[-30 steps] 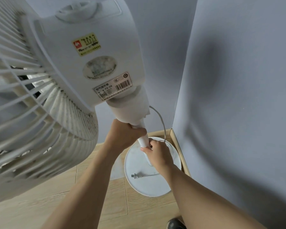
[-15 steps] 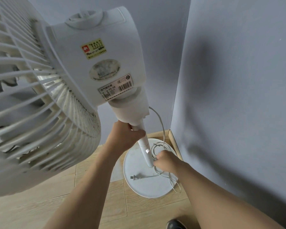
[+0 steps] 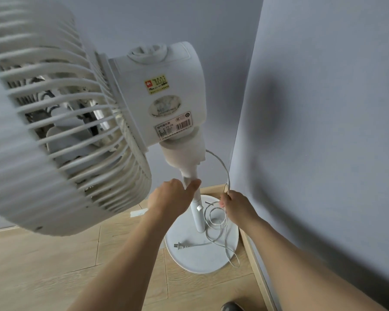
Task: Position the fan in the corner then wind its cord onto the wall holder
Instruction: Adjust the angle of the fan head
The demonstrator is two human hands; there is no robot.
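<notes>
A white pedestal fan [image 3: 166,97] stands in the room corner, its round base [image 3: 195,261] on the wooden floor. My left hand [image 3: 171,196] grips the pole just under the motor neck. My right hand [image 3: 236,203] holds the white cord [image 3: 222,167], which arcs down from the neck into my fingers. Below that hand the cord hangs in loose loops [image 3: 213,223] onto the base. The plug [image 3: 180,245] lies flat on the base's left side. No wall holder is in view.
Two grey walls meet right behind the fan [image 3: 240,108], with a wooden skirting board [image 3: 254,261] along the right wall. A dark shoe tip [image 3: 231,307] shows at the bottom edge. A white scrap [image 3: 138,213] lies on the floor.
My right hand left the pole, dipped to the base, took the cord and rose with it to the right. The view pulled back from the fan head; my left hand kept its grip.
</notes>
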